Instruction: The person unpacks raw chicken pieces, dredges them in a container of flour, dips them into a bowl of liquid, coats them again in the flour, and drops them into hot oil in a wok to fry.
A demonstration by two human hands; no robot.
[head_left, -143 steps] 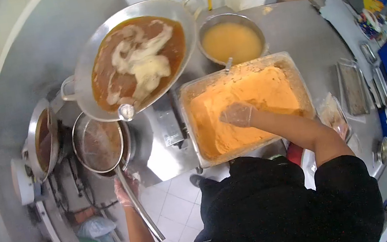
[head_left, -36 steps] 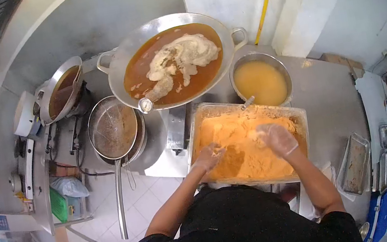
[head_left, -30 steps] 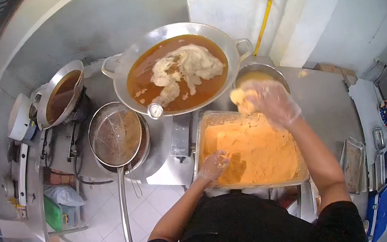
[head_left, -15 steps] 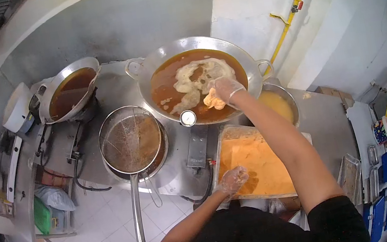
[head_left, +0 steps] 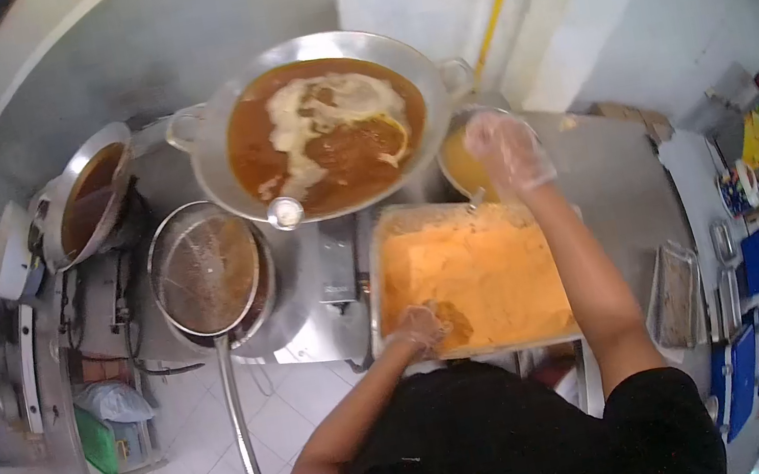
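My right hand (head_left: 510, 152), in a clear plastic glove, is above the bowl of yellow liquid (head_left: 461, 164). It is smeared by motion, and no piece of food shows in it. My left hand (head_left: 422, 328), also gloved, is low over the front left of a tray (head_left: 376, 322) of orange powder (head_left: 495, 273). Its fingers look loosely apart with nothing seen in them, beside a darker patch in the powder. Beyond the tray, a wide metal wok (head_left: 215, 169) holds brown oil (head_left: 257, 122) with pale foam (head_left: 291, 117) in a ring.
A round dial thermometer (head_left: 285, 213) sits at the wok's near rim. Left of it, a long-handled strainer (head_left: 206, 269) rests on a pot. A second wok (head_left: 90, 198) of dark oil stands at far left. A metal tray (head_left: 675, 299) lies at right.
My right hand has moved right, from the wok to above the bowl; the orange-coated piece it held no longer shows in it. The view has shifted; my left hand remains at the tray.
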